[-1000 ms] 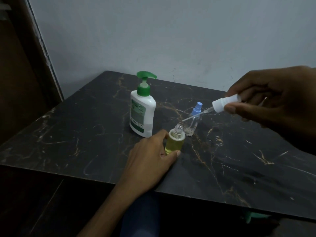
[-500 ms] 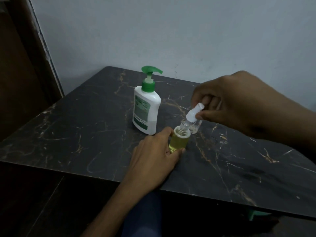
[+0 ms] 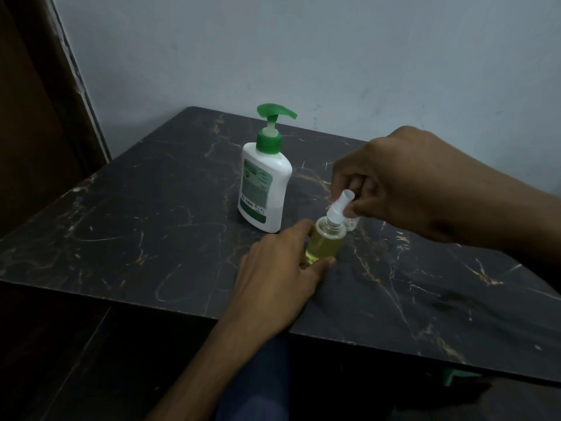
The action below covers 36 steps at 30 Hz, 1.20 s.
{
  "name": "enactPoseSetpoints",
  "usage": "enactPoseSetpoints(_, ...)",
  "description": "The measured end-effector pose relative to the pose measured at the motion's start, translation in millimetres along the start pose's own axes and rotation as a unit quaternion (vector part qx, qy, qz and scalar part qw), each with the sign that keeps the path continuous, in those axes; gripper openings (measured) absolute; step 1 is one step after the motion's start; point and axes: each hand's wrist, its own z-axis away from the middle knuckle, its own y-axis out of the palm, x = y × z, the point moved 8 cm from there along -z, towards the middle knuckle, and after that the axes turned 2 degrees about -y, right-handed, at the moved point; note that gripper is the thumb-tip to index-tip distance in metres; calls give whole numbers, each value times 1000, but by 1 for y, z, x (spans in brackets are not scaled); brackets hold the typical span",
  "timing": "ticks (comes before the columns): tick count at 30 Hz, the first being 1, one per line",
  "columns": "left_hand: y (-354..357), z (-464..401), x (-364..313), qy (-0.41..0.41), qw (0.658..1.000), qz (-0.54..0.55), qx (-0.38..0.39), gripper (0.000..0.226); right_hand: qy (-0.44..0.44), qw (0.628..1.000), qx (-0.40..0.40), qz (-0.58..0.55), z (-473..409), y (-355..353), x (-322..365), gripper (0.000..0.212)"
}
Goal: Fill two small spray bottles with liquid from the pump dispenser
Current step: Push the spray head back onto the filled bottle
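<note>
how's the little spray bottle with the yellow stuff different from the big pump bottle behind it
The spray bottle is clear and shows yellow liquid; the pump dispenser is opaque white with a green label. The spray bottle is much smaller and has a white sprayer top; the dispenser has a green pump. The left hand grips the spray bottle and the right hand pinches its top; the dispenser stands untouched. Both stand upright on the dark table.

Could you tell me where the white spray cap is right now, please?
In the head view, the white spray cap sits slightly tilted on the neck of the yellow-filled bottle, pinched by the right hand, just right of the pump dispenser.
</note>
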Motion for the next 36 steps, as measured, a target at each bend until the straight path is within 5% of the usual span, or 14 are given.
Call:
enactPoseSetpoints(7,1,-1,0,-6,1000,4,9,28,-6,999,35,24,-10,3,2,16)
enactPoseSetpoints(12,0,0,-1,-3,1000,1,5,29,-14,999,-11,44,-7,4,5,53)
enactPoseSetpoints(16,-1,0,-2,-6,1000,5,8,30,-19,997,-9,69,-5,5,9,62)
enactPoseSetpoints(25,2,0,2,-9,1000,-5,7,32,-38,999,27,-5,-3,5,0,12)
enactPoseSetpoints(31,0,0,0,-6,1000,8,9,21,-34,998,-29,52,-4,8,-2,59)
enactPoseSetpoints(36,1,0,2,-6,1000,4,7,23,-52,998,32,11,-1,11,1,18)
